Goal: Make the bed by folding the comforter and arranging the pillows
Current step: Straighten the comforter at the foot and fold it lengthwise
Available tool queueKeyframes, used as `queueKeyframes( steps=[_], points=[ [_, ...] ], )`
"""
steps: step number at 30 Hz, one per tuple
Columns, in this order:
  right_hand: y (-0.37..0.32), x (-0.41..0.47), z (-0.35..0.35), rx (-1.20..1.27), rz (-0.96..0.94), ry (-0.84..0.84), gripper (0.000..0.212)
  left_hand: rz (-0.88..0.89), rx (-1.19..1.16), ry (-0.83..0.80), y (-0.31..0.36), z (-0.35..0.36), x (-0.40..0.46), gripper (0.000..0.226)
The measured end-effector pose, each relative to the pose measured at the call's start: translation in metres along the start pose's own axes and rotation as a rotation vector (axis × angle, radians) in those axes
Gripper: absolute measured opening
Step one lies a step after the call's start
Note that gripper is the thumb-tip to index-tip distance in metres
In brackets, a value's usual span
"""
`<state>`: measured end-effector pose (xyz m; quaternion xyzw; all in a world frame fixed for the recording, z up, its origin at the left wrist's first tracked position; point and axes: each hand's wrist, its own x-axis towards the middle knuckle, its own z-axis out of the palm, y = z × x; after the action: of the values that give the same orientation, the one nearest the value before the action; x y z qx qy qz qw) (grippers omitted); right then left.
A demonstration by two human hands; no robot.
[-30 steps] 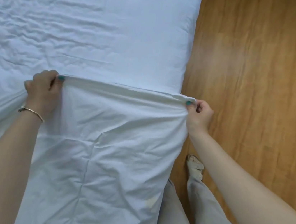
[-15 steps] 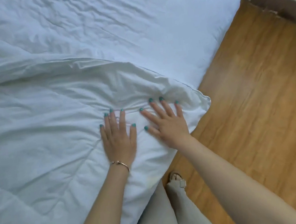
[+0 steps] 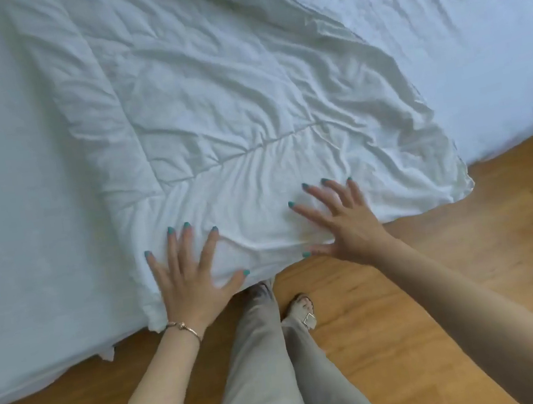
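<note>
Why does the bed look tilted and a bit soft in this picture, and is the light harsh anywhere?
Head view: the wide-angle lens bends and tilts the bed edge; slight softness over the comforter and both flat hands, left hand, right hand; light is soft and even, no glare, faint shadows on the wooden floor.

White comforter (image 3: 229, 111) (rumpled, folded) lies flat along the bed's edge.

A white bed (image 3: 4, 202) on wooden floor (image 3: 469, 260) carries a rumpled white comforter (image 3: 228, 105).
</note>
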<state>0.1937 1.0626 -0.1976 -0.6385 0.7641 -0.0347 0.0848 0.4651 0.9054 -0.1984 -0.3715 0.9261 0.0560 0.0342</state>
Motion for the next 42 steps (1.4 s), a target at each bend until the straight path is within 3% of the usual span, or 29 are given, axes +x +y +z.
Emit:
queueKeyframes(
  steps=[2, 4, 6, 7, 9, 12, 14, 15, 17, 18, 21, 23, 26, 29, 31, 34, 38, 40, 42],
  points=[
    [-0.027, 0.007, 0.008, -0.060, -0.146, -0.078, 0.083, 0.080, 0.067, 0.004, -0.006, 0.006, -0.030, 0.090],
    [-0.036, 0.022, 0.010, -0.016, -0.151, 0.060, 0.060, 0.061, 0.103, 0.034, -0.017, 0.011, -0.041, 0.088],
    [-0.029, 0.032, 0.009, 0.097, -0.141, 0.215, 0.057, -0.021, 0.024, 0.102, -0.032, 0.010, -0.043, 0.081],
    [-0.025, 0.033, 0.010, 0.145, -0.125, 0.211, 0.057, -0.035, -0.045, 0.143, -0.036, 0.008, -0.043, 0.078],
    [-0.022, 0.028, 0.009, 0.203, -0.084, 0.094, 0.054, 0.011, -0.180, 0.140, -0.036, 0.002, -0.046, 0.071],
    [-0.031, 0.032, 0.001, 0.215, 0.008, -0.197, 0.027, -0.080, -0.371, -0.195, -0.033, -0.016, -0.037, 0.057],
    [-0.039, 0.044, -0.006, 0.180, 0.046, -0.355, 0.045, -0.155, -0.453, -0.373, -0.039, -0.025, -0.023, 0.044],
    [-0.046, 0.050, -0.009, 0.197, 0.043, -0.336, 0.055, -0.167, -0.482, -0.329, -0.042, -0.027, -0.015, 0.044],
    [-0.064, 0.057, -0.006, 0.214, 0.034, -0.183, 0.055, -0.239, -0.449, -0.079, -0.045, -0.024, 0.000, 0.062],
    [-0.072, 0.057, -0.002, 0.192, 0.041, -0.176, 0.055, -0.279, -0.372, -0.072, -0.045, -0.018, 0.003, 0.073],
    [-0.094, 0.045, 0.017, 0.061, 0.171, -0.362, 0.064, -0.214, -0.135, -0.374, -0.039, 0.010, -0.016, 0.096],
    [-0.110, 0.039, 0.023, 0.041, 0.283, -0.413, 0.069, -0.170, -0.090, -0.413, -0.040, 0.020, -0.036, 0.099],
    [-0.138, 0.029, 0.018, 0.100, 0.365, -0.440, 0.074, -0.117, -0.153, -0.415, -0.044, 0.014, -0.067, 0.086],
    [-0.167, 0.008, 0.009, 0.205, 0.447, -0.501, 0.076, -0.070, -0.345, -0.559, -0.056, 0.005, -0.114, 0.070],
    [-0.197, -0.009, 0.008, 0.281, 0.543, -0.594, 0.067, -0.143, -0.534, -0.681, -0.072, -0.001, -0.159, 0.065],
    [-0.275, -0.055, 0.017, 0.306, 0.529, -0.824, 0.027, -0.390, -0.773, -0.734, -0.104, -0.003, -0.250, 0.065],
    [-0.419, -0.125, 0.054, 0.324, 0.354, -1.148, 0.032, -0.542, -0.762, -0.869, -0.166, 0.007, -0.398, 0.062],
    [-0.483, -0.136, 0.073, 0.324, 0.291, -1.192, 0.032, -0.573, -0.750, -1.012, -0.204, 0.012, -0.462, 0.058],
    [-0.539, -0.123, 0.077, 0.213, 0.229, -1.127, 0.041, -0.683, -0.825, -1.007, -0.242, 0.012, -0.506, 0.043]
  ],
)
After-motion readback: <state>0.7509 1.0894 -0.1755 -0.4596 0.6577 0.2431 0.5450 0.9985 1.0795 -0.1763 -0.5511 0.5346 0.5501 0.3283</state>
